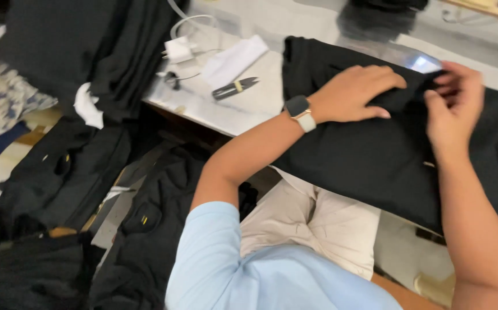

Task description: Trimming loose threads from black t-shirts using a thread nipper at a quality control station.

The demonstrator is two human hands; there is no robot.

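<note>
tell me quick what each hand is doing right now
Left hand: open, pressed flat on the black garment.
Right hand: fingers closed, pinching the garment's top edge.

bare table (249,106) left of black garment (369,155), thread snips (234,88), charger (178,50)

Table (243,109): thread snips (234,88), white charger (178,50) with cable, folded white cloth (233,60); black garments (65,166) heaped on floor.
</note>
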